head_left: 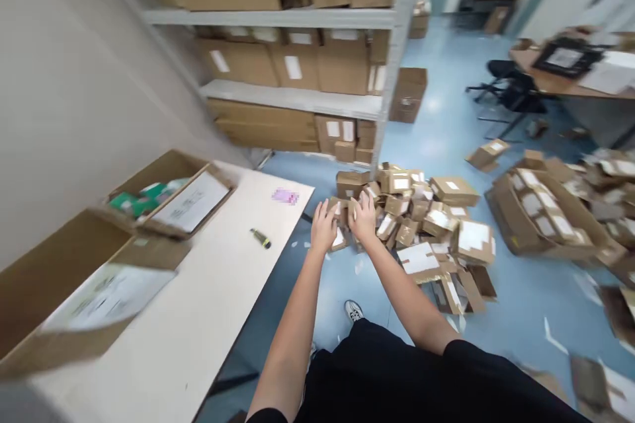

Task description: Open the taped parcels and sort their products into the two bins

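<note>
My left hand (323,230) reaches forward beyond the table's right edge, fingers stretched out and slightly apart. Beside it, my right hand (363,217) is also open, its fingers extended toward a heap of small cardboard boxes (407,232) on the floor. A small brown box (341,209) shows in the gap between both hands; whether either one touches it, I cannot tell. On the white table (213,297) to the left lie a black and yellow-green utility knife (260,238) and a blurred pink-purple item (285,195).
Two open cartons with white labels stand on the table, the farther carton (225,188) holding green packages. Ahead, a metal shelf (297,100) carries cardboard boxes. To the right are a large open carton (520,228) of small boxes, an office chair (518,89) and a desk (540,76).
</note>
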